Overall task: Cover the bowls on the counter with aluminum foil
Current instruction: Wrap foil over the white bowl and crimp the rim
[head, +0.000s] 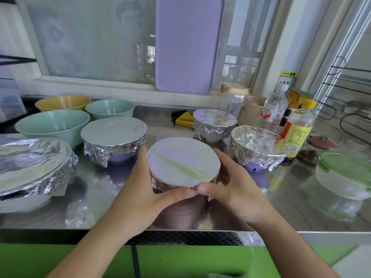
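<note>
Head view: five foil-covered bowls and three bare bowls (52, 125) stand on the desk (281, 207). Left hand (140, 189) and right hand (234, 189) curl fingers round the middle foil-covered bowl (183, 163), near the front edge.

Shiny foil (183, 161) (crinkled), steel counter (291, 197)

Just the one view here, my head cam, wide-angle, looking forward and down at the counter (281, 213) from close up. It faces the window (90, 47) at the back, with my forearms coming in from the bottom edge.
</note>
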Demonstrator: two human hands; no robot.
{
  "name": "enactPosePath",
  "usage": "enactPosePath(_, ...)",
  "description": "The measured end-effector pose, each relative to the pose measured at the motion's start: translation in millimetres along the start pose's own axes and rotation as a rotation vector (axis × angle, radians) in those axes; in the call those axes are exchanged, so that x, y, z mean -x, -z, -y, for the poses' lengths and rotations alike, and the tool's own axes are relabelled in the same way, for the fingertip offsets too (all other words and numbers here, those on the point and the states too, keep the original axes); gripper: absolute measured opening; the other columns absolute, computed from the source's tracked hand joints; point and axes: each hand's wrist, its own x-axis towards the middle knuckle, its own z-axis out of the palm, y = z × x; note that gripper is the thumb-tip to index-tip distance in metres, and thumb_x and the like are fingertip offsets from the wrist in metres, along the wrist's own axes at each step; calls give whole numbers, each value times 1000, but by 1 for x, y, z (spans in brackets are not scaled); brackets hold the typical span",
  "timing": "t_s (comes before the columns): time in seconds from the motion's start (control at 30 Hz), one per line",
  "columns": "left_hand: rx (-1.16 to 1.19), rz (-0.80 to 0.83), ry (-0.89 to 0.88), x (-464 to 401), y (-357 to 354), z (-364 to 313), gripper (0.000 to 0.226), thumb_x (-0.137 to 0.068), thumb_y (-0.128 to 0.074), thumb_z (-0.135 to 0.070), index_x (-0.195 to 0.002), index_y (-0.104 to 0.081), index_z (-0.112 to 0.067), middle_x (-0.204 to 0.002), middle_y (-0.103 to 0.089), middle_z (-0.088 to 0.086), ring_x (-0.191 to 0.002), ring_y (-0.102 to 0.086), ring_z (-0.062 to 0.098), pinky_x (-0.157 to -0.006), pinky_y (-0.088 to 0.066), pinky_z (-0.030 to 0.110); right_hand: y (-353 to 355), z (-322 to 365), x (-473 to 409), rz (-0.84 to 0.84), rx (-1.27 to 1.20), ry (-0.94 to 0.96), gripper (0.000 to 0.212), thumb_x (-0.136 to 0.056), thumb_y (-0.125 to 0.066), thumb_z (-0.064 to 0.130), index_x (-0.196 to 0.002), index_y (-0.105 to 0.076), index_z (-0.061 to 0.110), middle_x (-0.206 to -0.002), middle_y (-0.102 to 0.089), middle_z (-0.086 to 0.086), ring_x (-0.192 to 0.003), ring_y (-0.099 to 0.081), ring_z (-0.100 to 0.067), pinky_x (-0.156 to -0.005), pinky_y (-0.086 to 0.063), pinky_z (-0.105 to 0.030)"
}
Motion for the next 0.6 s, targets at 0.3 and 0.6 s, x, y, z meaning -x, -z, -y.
enactPosePath(0.3,-63,-38,33,5,0,-7,84,-60,-85,-59,-123,-31,-63,-114,-43,-64,-111,-38,-38,-81,-29,-10,-16,-4,13,-67,75,34,69,-94,-79,28,-154,-45,27,-143,-65,16,-137,-56,-5,-119,-43,-38)
enactPosePath(0.6,-74,-23,65,5,5,-6,90,-57,-92,-54,-125,-33,-55,-125,-45,-43,-108,-32,-43,-85,-29,-9,1,-1,21,26,114,-59,98,-82,-91,38,-157,-28,42,-145,-45,46,-138,-39,20,-115,-37,-16)
